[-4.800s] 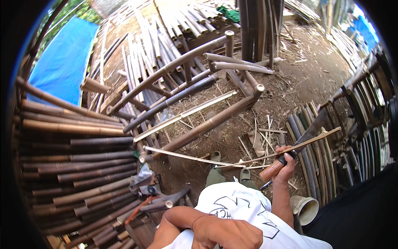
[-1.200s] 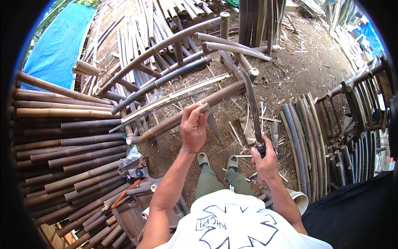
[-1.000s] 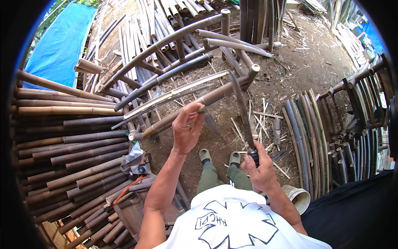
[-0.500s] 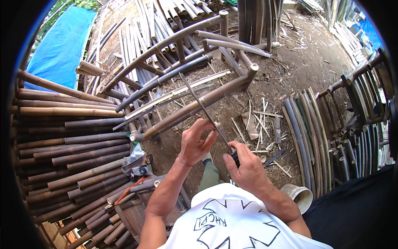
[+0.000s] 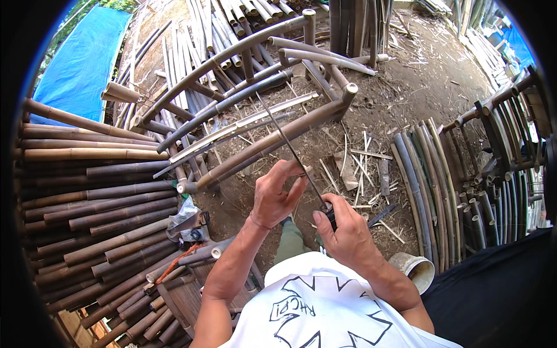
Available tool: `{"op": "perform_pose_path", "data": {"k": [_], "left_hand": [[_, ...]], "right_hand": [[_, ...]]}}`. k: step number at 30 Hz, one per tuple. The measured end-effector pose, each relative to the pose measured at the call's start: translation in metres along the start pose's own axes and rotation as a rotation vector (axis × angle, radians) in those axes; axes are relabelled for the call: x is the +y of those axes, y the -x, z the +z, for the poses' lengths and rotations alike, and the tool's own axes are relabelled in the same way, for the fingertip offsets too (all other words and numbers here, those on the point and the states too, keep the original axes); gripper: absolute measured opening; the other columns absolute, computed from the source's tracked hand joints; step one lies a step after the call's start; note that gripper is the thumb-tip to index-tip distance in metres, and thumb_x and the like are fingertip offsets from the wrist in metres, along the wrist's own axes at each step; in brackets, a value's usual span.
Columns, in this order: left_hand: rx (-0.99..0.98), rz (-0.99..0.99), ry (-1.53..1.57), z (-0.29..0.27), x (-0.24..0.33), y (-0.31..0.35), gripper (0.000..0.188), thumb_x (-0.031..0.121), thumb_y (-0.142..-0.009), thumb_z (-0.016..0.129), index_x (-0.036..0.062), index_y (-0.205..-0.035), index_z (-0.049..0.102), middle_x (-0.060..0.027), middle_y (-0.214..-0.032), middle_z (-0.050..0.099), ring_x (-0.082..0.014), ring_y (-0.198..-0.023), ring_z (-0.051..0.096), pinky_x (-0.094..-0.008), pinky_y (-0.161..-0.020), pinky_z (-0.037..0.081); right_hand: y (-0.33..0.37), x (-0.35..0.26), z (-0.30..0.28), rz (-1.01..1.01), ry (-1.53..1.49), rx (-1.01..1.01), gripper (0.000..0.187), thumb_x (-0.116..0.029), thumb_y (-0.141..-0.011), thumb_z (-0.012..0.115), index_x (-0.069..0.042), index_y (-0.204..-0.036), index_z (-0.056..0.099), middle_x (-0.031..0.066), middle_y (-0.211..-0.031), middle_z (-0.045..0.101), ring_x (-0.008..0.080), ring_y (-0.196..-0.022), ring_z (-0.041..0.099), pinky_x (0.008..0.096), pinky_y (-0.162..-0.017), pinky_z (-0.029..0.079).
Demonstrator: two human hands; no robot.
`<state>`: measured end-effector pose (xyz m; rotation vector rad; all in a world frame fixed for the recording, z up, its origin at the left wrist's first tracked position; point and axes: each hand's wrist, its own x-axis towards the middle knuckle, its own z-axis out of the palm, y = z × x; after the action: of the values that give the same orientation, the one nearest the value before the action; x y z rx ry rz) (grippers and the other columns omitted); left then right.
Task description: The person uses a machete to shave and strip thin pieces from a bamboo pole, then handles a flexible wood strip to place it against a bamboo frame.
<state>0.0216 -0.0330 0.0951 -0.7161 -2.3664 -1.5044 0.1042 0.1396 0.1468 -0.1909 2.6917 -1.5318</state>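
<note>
At frame centre I'm gripping the knife handle (image 5: 329, 213) in my closed right hand (image 5: 348, 235), left hand (image 5: 274, 194) pinching the long blade (image 5: 290, 148). I'm judging a slip could be cutting those fingers

Blue tarp (image 5: 81, 58), stacked dark bamboo poles (image 5: 98, 214), curved bamboo frame (image 5: 232, 98), split strips (image 5: 418, 185), pale bucket (image 5: 415, 269)

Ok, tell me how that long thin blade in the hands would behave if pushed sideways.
The blade is long, narrow and thin, so it would probably flex rather than stay rigid. The right hand grips its dark handle while the left hand pinches it partway up, which likely steadies it. It looks fairly light.
</note>
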Motion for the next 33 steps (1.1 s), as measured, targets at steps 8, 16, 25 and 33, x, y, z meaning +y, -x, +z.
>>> {"op": "perform_pose_path", "data": {"k": [8, 16, 25, 33], "left_hand": [[-0.115, -0.144, -0.302, -0.015, 0.028, -0.016, 0.028, 0.010, -0.084, 0.071, 0.0010, -0.106, 0.056, -0.0162, -0.103, 0.065, -0.0303, -0.093, 0.068, -0.0388, -0.080, 0.055], [-0.176, 0.337, -0.227, -0.028, 0.105, -0.134, 0.037, 0.036, -0.100, 0.043, 0.0067, -0.102, 0.066, -0.0131, -0.093, 0.068, -0.0258, -0.091, 0.067, -0.0521, -0.107, 0.034], [-0.300, 0.434, -0.420, 0.006, 0.035, -0.184, 0.036, 0.034, -0.103, 0.041, 0.0125, -0.112, 0.069, -0.0088, -0.120, 0.068, -0.0223, -0.115, 0.063, -0.0502, -0.117, 0.026], [-0.090, 0.688, -0.529, -0.030, 0.091, -0.229, 0.042, 0.038, -0.104, 0.036, 0.0110, -0.119, 0.065, -0.0134, -0.124, 0.065, -0.0241, -0.118, 0.061, -0.0521, -0.108, 0.038]], "right_hand": [[-0.009, -0.001, -0.010, 0.119, 0.026, -0.068, 0.034, -0.026, -0.097, 0.056, 0.004, -0.111, 0.049, 0.0279, -0.078, 0.064, 0.0460, -0.071, 0.066, 0.0507, -0.060, 0.053], [-0.024, -0.015, -0.012, 0.221, 0.072, -0.111, 0.037, -0.029, -0.098, 0.054, 0.005, -0.110, 0.049, 0.0294, -0.076, 0.064, 0.0480, -0.074, 0.065, 0.0528, -0.066, 0.052], [-0.031, 0.001, -0.008, 0.388, 0.154, -0.173, 0.038, -0.030, -0.098, 0.052, 0.006, -0.107, 0.052, 0.0330, -0.080, 0.064, 0.0490, -0.079, 0.065, 0.0539, -0.069, 0.052], [-0.050, -0.008, -0.012, 0.311, 0.105, -0.117, 0.038, -0.030, -0.097, 0.053, 0.007, -0.106, 0.051, 0.0331, -0.081, 0.064, 0.0489, -0.078, 0.066, 0.0540, -0.069, 0.054]]}}
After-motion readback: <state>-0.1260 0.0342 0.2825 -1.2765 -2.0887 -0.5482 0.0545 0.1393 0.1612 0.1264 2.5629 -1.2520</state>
